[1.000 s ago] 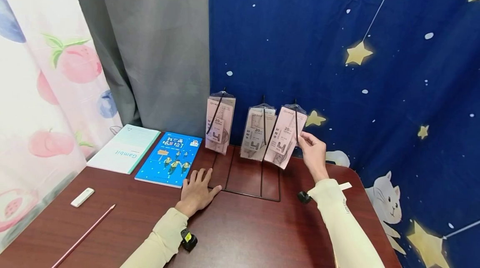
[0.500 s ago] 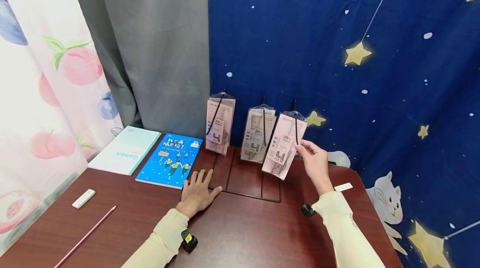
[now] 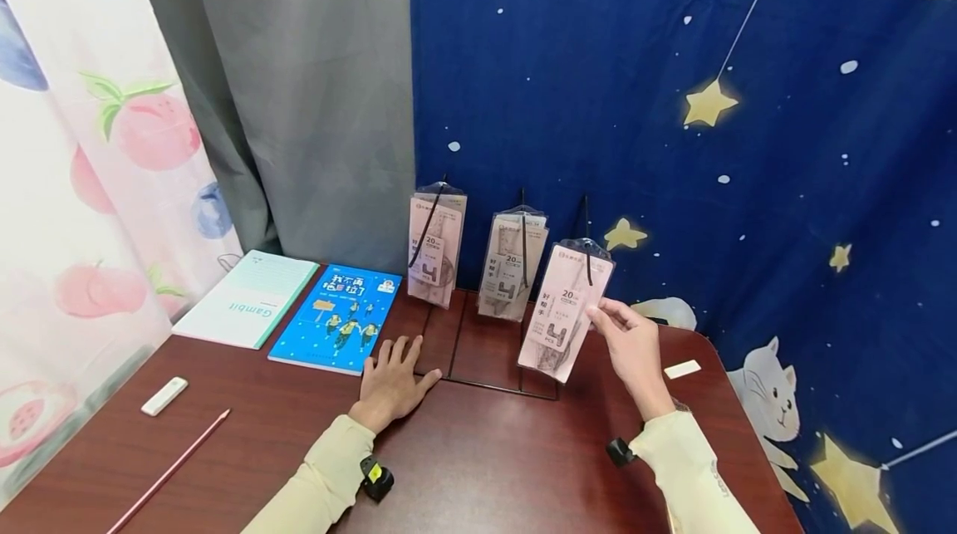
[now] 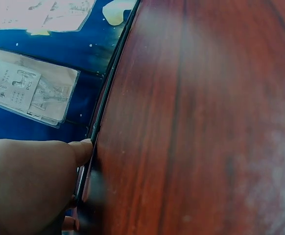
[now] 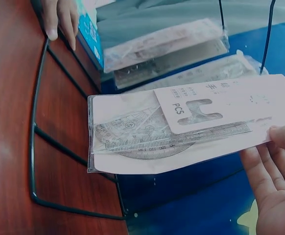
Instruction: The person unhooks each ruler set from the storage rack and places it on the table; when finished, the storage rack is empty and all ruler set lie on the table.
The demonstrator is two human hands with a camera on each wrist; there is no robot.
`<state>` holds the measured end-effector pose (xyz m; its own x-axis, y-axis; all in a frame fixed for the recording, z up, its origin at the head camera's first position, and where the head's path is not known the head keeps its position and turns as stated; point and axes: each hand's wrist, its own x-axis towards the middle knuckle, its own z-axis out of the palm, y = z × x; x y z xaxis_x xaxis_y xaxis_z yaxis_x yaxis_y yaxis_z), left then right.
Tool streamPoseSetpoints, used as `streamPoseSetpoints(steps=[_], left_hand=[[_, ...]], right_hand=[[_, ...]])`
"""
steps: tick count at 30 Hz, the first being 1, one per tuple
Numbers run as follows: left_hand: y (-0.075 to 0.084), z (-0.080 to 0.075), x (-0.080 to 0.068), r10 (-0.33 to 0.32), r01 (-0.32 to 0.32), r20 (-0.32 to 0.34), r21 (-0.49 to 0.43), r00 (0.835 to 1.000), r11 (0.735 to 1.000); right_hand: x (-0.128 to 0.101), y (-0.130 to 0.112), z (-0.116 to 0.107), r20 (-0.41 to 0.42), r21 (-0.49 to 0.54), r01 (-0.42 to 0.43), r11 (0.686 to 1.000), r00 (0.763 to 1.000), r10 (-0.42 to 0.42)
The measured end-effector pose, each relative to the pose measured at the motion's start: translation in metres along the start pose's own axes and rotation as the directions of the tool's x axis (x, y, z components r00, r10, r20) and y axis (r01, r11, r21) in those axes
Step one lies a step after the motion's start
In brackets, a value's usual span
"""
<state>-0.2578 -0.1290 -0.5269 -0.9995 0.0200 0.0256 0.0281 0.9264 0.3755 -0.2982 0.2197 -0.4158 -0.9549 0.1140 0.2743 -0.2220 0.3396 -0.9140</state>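
Observation:
My right hand pinches the right edge of a ruler set in a clear packet with a pink card. A protractor and rulers show through its plastic in the right wrist view. The packet hangs tilted, its top at the lower front part of the right hook of a black wire rack; whether the hook still passes through it I cannot tell. More packeted ruler sets hang on the middle hook, the front ruler set among them, and on the left hook, with another ruler set. My left hand rests spread on the rack's base, thumb at its front wire.
Left of the rack lie a blue book and a white and green notebook. A white eraser and a pink pencil lie at the table's left. A small white piece lies at the right. Curtains hang behind.
My right hand has drawn the right ruler set forward and down along the hook, away from the curtain. My left hand has stayed in place on the rack.

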Motion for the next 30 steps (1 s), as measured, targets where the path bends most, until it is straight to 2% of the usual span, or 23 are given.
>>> streamPoseSetpoints(steps=[8, 18, 22, 26, 30], left_hand=[[-0.006, 0.007, 0.002, 0.0, 0.0, 0.0, 0.016, 1.0, 1.0], [0.001, -0.001, -0.001, -0.002, 0.002, 0.001, 0.008, 1.0, 1.0], [-0.002, 0.005, 0.001, 0.008, -0.008, -0.01, 0.008, 1.0, 1.0], [-0.006, 0.01, 0.004, 0.017, -0.017, -0.024, 0.019, 1.0, 1.0], [-0.006, 0.01, 0.004, 0.016, -0.015, -0.019, 0.024, 1.0, 1.0]], right_hand=[[-0.015, -0.003, 0.001, -0.007, 0.0, -0.014, 1.0, 1.0, 0.014], [-0.032, -0.002, -0.002, -0.015, 0.029, -0.048, 0.998, 0.999, 0.048], [-0.037, -0.005, -0.003, -0.01, 0.042, -0.062, 0.997, 0.998, 0.063], [-0.041, -0.008, -0.005, -0.002, 0.012, -0.067, 0.998, 0.998, 0.067], [-0.047, -0.009, -0.008, 0.004, 0.013, -0.069, 0.998, 0.998, 0.069]])
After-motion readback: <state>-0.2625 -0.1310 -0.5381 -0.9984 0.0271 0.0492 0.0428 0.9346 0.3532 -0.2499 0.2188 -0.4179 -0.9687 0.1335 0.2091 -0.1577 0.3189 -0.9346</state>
